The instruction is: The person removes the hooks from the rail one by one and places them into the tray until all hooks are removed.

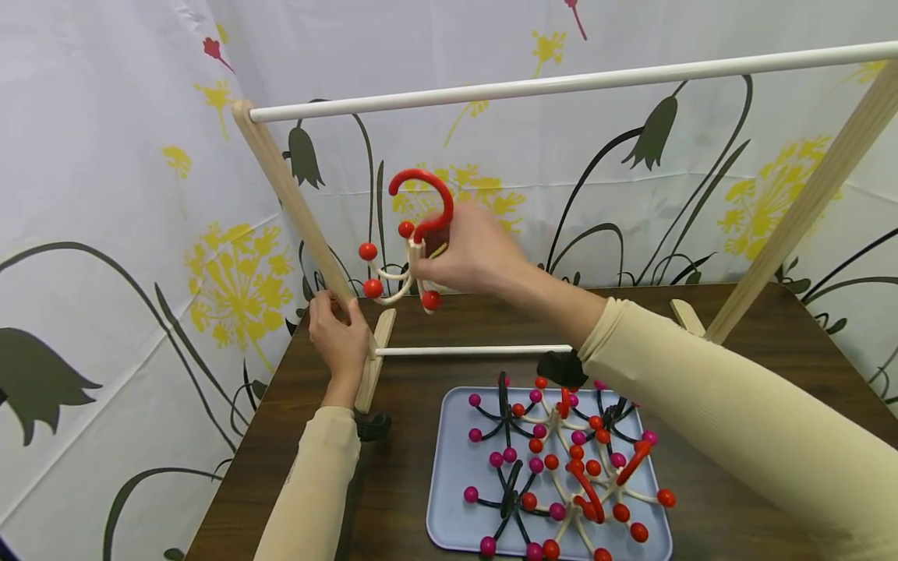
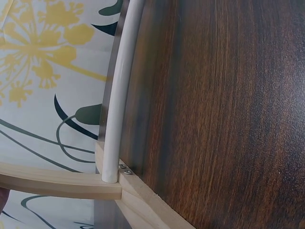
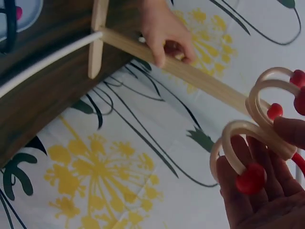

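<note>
My right hand (image 1: 477, 253) holds a cream multi-arm hanger (image 1: 417, 255) by its central stem, lifted above the table. The hanger has a red hook (image 1: 429, 176) on top and curved arms tipped with red balls. In the right wrist view, the hanger's arms (image 3: 233, 148) lie between thumb and fingers. My left hand (image 1: 340, 336) grips the left wooden post (image 1: 291, 191) of a rack low down, thumb and fingers around it in the right wrist view. The rack's white top rod (image 1: 533, 87) is above and beyond the held hanger.
A pale blue tray (image 1: 440, 475) sits on the dark wooden table (image 1: 400, 467), bearing several hangers, some black with magenta balls, others cream with red. A lower white rod (image 1: 470, 351) spans between the rack's feet. The right post (image 1: 807, 202) leans outward. A flowered curtain (image 1: 105, 156) hangs behind.
</note>
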Tool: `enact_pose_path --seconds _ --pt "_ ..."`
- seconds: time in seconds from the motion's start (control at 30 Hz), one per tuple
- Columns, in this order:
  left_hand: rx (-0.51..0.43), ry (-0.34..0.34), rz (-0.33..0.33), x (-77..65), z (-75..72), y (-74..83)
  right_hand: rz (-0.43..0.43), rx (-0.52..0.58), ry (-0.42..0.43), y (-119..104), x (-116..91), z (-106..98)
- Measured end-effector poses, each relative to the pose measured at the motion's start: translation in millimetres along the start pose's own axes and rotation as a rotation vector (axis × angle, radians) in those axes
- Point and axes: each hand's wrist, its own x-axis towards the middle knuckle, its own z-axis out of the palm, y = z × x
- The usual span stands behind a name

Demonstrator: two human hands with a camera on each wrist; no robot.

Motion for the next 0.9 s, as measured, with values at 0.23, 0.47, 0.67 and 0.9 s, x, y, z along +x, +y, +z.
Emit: enact_pose_path --seconds 0.23,0.47,0.67,0.9 --pt "-0.007 -0.009 0.004 1.1 -3.0 1.0 -0.021 -0.058 -0.174 14 -21 30" --pt "0.003 -0.016 0.004 0.6 -2.1 -0.8 -0.089 -0.091 -0.341 39 -42 64" --pt "-0.007 -0.013 0.011 1.0 -1.4 -1.7 -0.147 -0.194 -0.535 53 -53 85" --pt "-0.010 -0.022 0.009 0.3 -2.9 -1.6 -0.194 -0.300 -0.638 63 -64 107"
